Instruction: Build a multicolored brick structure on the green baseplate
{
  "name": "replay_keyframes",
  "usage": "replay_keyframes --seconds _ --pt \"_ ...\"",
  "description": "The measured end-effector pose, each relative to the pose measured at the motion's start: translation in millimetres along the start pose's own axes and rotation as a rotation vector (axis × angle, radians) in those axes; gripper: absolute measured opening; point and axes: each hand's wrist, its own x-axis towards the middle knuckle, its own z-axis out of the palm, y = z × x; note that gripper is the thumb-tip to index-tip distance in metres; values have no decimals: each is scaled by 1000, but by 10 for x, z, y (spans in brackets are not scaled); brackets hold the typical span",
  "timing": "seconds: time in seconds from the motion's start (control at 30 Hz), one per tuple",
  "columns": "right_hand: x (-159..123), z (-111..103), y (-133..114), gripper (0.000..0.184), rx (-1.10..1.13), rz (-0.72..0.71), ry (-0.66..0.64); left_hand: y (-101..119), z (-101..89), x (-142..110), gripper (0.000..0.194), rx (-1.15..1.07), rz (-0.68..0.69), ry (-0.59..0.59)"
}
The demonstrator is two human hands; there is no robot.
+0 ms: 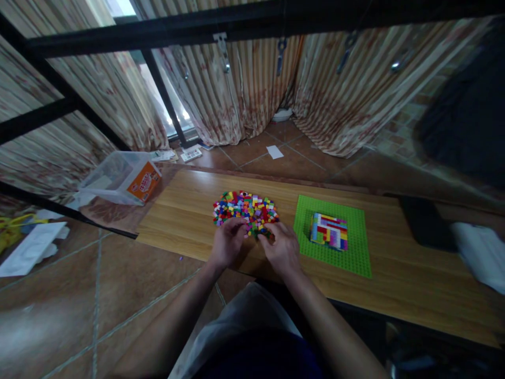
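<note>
A pile of small multicoloured building bricks (245,205) lies on the wooden table in front of me. At its near left edge is my left hand (229,243), its fingers curled and thumb close to the index finger. Whatever they may pinch is too small to make out. My right hand (283,246) rests at the near right edge of the pile, with thumb and bent fingers apart around loose bricks. To its right, a block built of bricks (330,230), with red, white, blue and yellow rows on top, sits on a green baseplate (357,260).
The long wooden table (177,210) runs left to right. On the floor beyond its left end stands a clear plastic box (114,181) with an orange label. A dark flat object (428,223) and a white packet (479,255) lie at the right. Black metal bars (158,38) cross overhead.
</note>
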Motion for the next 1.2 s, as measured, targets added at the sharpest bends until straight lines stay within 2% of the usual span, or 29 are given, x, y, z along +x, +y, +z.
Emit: replay_keyframes --seconds 0.17,0.33,0.47,0.67,0.8,0.93,1.0,1.07,1.2 --pt "78 71 28 17 -71 -17 -28 -10 13 216 15 236 122 -17" --pt "40 -4 42 18 61 10 44 56 65 137 22 209 127 -36" --pt "-20 -188 -46 16 201 53 75 181 164 -32 31 -27 53 -196" --pt "-153 -478 -122 14 333 108 53 392 298 -137 27 -356 -105 -367" --pt "-251 -559 -76 14 516 175 11 452 359 -175 34 -510 -270 -393" --pt "-344 -602 16 18 751 391 111 477 416 -216 35 -585 -396 -363" --pt "-403 -640 82 22 847 476 171 450 449 -225 32 -537 -395 -352" --pt "-484 -692 164 25 917 531 219 385 483 -225 27 -406 -332 -327" --pt "-712 -812 365 34 903 605 294 230 533 -203 19 -27 -69 -256"
